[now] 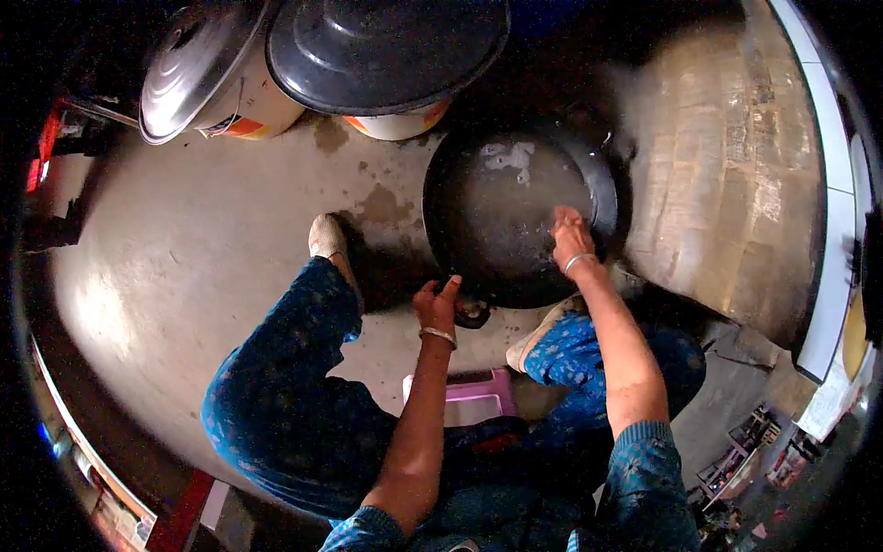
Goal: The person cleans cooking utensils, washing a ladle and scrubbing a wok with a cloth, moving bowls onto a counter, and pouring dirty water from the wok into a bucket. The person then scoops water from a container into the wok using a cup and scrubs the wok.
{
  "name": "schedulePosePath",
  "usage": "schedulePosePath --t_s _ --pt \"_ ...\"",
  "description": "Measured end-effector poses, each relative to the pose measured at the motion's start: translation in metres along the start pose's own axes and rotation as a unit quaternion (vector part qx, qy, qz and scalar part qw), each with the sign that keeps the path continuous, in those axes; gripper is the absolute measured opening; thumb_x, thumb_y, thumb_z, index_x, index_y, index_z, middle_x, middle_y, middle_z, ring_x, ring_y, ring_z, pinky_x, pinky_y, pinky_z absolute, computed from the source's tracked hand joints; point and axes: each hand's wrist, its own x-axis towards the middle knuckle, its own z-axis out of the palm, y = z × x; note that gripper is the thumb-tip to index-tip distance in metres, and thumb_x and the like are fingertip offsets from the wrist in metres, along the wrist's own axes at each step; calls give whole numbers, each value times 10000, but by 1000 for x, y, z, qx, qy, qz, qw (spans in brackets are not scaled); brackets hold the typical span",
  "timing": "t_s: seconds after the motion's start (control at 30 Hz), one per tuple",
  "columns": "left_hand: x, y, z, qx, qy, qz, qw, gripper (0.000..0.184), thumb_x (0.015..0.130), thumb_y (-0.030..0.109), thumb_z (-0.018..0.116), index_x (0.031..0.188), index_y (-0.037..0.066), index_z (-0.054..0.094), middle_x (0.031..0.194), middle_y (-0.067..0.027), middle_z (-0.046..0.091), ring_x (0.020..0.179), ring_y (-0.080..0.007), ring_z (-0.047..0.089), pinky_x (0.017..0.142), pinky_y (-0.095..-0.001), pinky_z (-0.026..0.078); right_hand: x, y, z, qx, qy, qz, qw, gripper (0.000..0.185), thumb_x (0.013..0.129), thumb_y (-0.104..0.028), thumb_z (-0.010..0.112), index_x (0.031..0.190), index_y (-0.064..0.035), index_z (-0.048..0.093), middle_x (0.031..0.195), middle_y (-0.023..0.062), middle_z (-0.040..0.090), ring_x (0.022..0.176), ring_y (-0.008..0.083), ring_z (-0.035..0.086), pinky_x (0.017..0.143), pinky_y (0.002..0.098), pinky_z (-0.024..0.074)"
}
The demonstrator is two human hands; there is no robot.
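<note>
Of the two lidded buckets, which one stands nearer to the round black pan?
The pale bucket under the dark round lid; the other pale bucket, under the shiny silvery lid, stands farther from the round black pan.

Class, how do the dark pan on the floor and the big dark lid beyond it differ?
The pan stands on the floor, while the lid sits atop a bucket. The pan is open, holding what looks like cloudy liquid with pale foam; the lid bulges upward. The right hand is over the pan, whereas no hand touches the lid. Both are round and dark.
</note>
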Motion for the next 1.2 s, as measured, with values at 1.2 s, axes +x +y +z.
schedulePosePath --t_s 1.2 --pt "-18 37 0 -63 -15 -117 991 511 635 243 775 1017 9 528 911 -76 571 829 -198 541 714 -359 465 -47 -23 29 125 -159 -29 979 285 712 -44 531 939 -171 648 1063 45 598 1000 248 557 861 366 427"
